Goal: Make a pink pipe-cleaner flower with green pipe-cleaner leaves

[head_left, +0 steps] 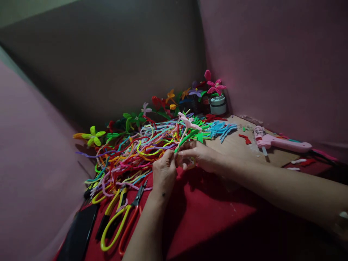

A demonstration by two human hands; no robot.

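My left hand (165, 167) is closed, its thumb and fingertips pinching the lower end of a green stem (187, 138). Beside it my right hand (194, 155) has its fingers curled around the same stem, touching my left fingertips. A pale pink pipe-cleaner flower (189, 121) tops the stem, tilted up and away from me. Something round and patterned shows under my right fingers; I cannot make out what it is. Just behind my hands lies a large heap of multicoloured pipe cleaners (122, 159).
Scissors with yellow and red handles (115, 228) lie left of my left forearm, near a black flat object (78, 232). On a board (228, 141) at right rests a pink glue gun (285, 143). Fuzzy flowers (214, 87) and a grey container (218, 105) stand behind.
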